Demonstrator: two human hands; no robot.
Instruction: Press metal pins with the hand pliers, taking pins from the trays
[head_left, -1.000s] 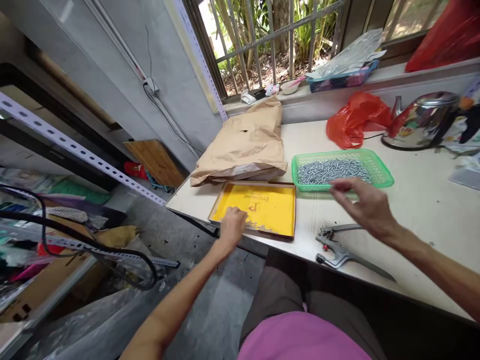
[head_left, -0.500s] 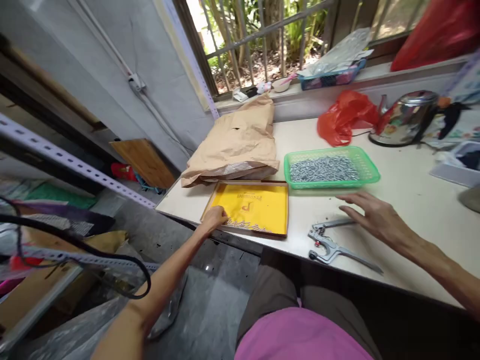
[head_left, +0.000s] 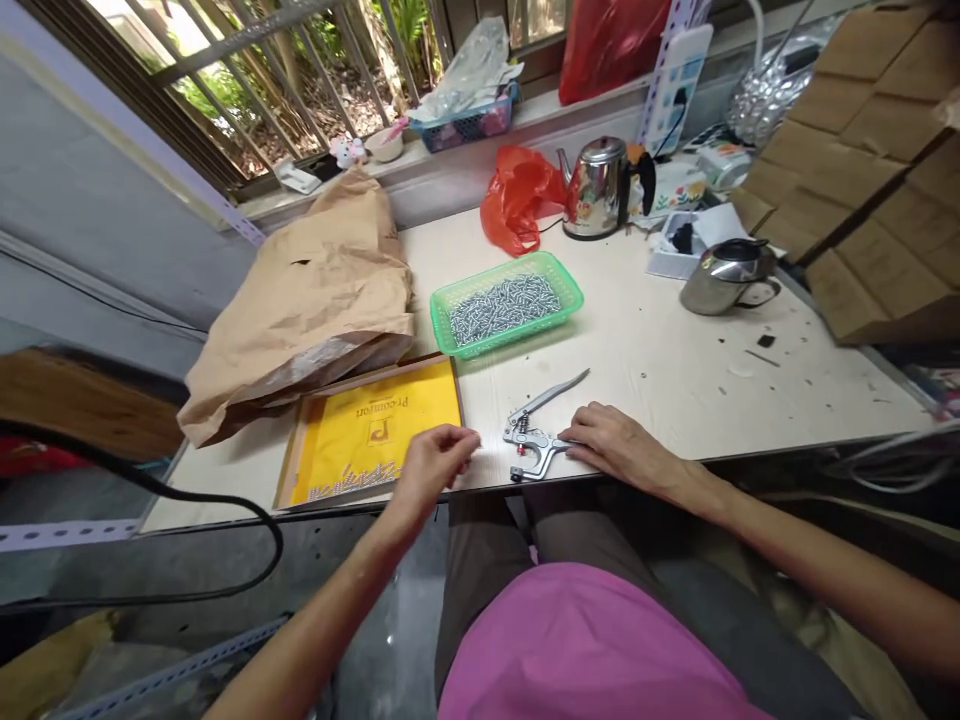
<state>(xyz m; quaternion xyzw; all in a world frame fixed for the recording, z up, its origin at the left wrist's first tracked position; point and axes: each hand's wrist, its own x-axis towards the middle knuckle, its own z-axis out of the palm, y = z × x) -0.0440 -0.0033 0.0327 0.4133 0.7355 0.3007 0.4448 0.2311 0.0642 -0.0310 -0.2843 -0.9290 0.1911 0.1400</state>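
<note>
My left hand (head_left: 433, 466) sits at the table's front edge, just right of the yellow-lined tray (head_left: 375, 430), with its fingers pinched together on something too small to make out. A row of small metal parts (head_left: 346, 484) lies along the tray's near side. My right hand (head_left: 611, 446) rests on the lower handle of the metal hand press pliers (head_left: 534, 440), fingers curled over it. Behind the pliers stands a green basket (head_left: 450, 300) full of small silver parts (head_left: 501, 303).
A brown paper bag (head_left: 315, 290) lies at the back left. A red plastic bag (head_left: 517, 200), a steel kettle (head_left: 600, 188) and a steel cup (head_left: 724, 278) stand further back. Stacked cardboard (head_left: 862, 180) fills the right side. A black cable (head_left: 187, 500) loops at the left.
The view swung right. My left hand came off the tray's left part to its right corner. My right hand dropped from near the green basket onto the pliers' handle.
</note>
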